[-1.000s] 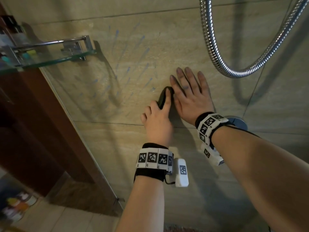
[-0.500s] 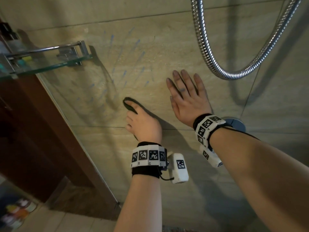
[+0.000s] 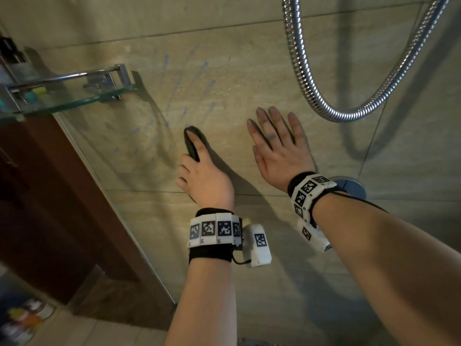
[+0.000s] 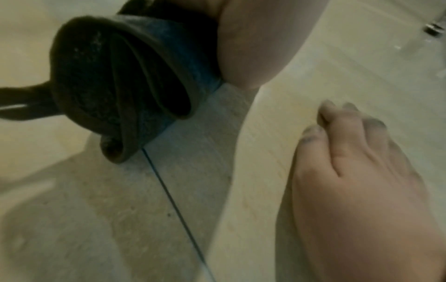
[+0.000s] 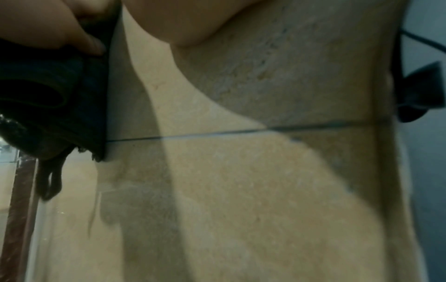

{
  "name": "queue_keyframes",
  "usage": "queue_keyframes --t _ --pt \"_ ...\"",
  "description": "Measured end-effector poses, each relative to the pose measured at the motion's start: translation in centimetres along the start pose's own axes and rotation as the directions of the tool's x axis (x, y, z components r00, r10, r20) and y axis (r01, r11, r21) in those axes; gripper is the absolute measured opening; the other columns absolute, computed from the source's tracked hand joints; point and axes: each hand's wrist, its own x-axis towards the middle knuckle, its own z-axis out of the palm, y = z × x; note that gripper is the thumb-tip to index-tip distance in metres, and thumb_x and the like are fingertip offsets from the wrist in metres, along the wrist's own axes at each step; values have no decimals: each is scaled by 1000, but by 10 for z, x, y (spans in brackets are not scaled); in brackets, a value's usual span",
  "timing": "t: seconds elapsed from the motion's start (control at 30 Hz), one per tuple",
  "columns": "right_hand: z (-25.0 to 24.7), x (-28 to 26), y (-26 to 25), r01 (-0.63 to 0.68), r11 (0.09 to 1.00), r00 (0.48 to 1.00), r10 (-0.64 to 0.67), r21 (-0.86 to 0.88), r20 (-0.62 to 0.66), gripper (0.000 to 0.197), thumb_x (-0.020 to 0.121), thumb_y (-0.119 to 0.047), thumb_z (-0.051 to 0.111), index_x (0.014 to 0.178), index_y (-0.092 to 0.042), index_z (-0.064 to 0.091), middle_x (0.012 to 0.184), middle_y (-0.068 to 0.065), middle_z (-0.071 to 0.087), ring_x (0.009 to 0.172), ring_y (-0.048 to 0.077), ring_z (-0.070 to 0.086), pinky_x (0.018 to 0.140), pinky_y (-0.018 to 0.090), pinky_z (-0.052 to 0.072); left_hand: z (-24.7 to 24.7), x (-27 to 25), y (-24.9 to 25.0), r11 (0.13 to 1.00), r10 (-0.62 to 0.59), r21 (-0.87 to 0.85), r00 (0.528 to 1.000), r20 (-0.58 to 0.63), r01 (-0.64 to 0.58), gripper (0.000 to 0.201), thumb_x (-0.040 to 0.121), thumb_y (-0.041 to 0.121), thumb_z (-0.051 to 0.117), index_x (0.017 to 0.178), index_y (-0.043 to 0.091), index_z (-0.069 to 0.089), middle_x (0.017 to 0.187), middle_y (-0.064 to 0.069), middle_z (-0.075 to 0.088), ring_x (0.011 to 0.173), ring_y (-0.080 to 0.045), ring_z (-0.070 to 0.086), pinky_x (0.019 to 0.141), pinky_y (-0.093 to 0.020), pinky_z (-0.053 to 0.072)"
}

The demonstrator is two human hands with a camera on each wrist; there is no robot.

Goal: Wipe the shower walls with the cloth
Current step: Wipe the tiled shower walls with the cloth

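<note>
The left hand (image 3: 204, 181) presses a dark folded cloth (image 3: 191, 143) flat against the beige tiled shower wall (image 3: 249, 71), just above the horizontal grout line and well right of the wall's left edge, where the glass shelf (image 3: 62, 96) juts out. Its fingers curl round the wad, the forefinger stretched over the top fold; the left wrist view shows the cloth (image 4: 120, 85) bunched in several soft layers with a loose tail hanging free. The right hand (image 3: 277, 148) lies spread on the wall beside it, fingers straight and holding nothing, apart from the cloth.

The cloth looks light, limp and probably damp (blue smears streak the tile above it), so it will likely crumple or slide out from under the palm rather than keep its shape. The best hold seems to be the thick folded middle, palm bearing flat on it, with the tail tucked in. The metal shower hose (image 3: 311, 83) hangs near the wall's upper right.
</note>
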Motion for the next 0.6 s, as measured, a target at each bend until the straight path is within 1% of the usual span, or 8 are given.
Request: queue_keyframes --t 0.1,0.17,0.23,0.3,0.4,0.43,0.53,0.6 --pt "1 0 0 -2 1000 1000 2 -3 -20 57 100 -30 23 150 -10 5 155 11 8 146 26 -7 117 44 -10 1 -10 9 999 36 -37 999 27 -35 86 87 7 46 152 20 -8 130 -20 36 114 -37 38 92 -45 29" --pt "1 0 0 0 1000 1000 1 17 -28 57 100 -31 24 150 -10 5 156 10 8 146 25 -9 117 44 -10 1 -15 17 988 141 -63 989 43 -138 86 85 6 47 153 25 -2 128 -20 38 111 -37 38 92 -46 29" --pt "1 0 0 10 1000 999 -10 11 -34 57 100 -31 25 151 -10 7 155 10 9 147 27 -3 118 44 -10 -1 -14 21 972 233 -54 971 44 -231 83 86 5 46 152 31 3 125 -19 39 108 -36 39 90 -46 29" --pt "1 -1 1 7 1000 999 -6 8 -50 57 100 -30 28 151 -9 11 155 12 11 147 27 -1 118 44 -8 -5 -9 22 966 259 -29 966 13 -258 83 87 5 46 151 35 3 124 -19 40 105 -35 39 88 -45 29" --pt "-1 0 0 -9 999 999 10 35 -43 57 100 -30 27 150 -9 8 155 10 9 145 20 -16 118 43 -9 -10 2 17 974 225 19 974 -33 -225 84 89 6 44 151 36 -5 125 -18 39 106 -35 39 89 -45 29" --pt "-2 0 1 -8 999 999 10 44 -39 57 100 -29 28 150 -9 10 155 10 10 146 21 -14 118 42 -9 -12 5 14 982 187 19 982 -33 -186 85 89 6 44 151 35 -7 127 -18 38 109 -35 39 91 -45 29" --pt "-8 1 0 -4 999 999 7 49 -50 54 98 -27 36 148 -8 26 154 14 23 144 28 12 118 43 -3 -14 13 6 999 49 5 999 -22 -49 87 89 5 44 151 30 -11 133 -20 35 117 -36 37 97 -47 28" --pt "-12 3 -2 -27 997 998 31 69 -62 53 96 -24 43 145 -8 33 153 16 30 142 29 19 117 45 3 -11 13 3 1000 -16 -7 1000 11 16 87 89 4 44 151 25 -13 135 -20 34 118 -36 36 98 -46 28"
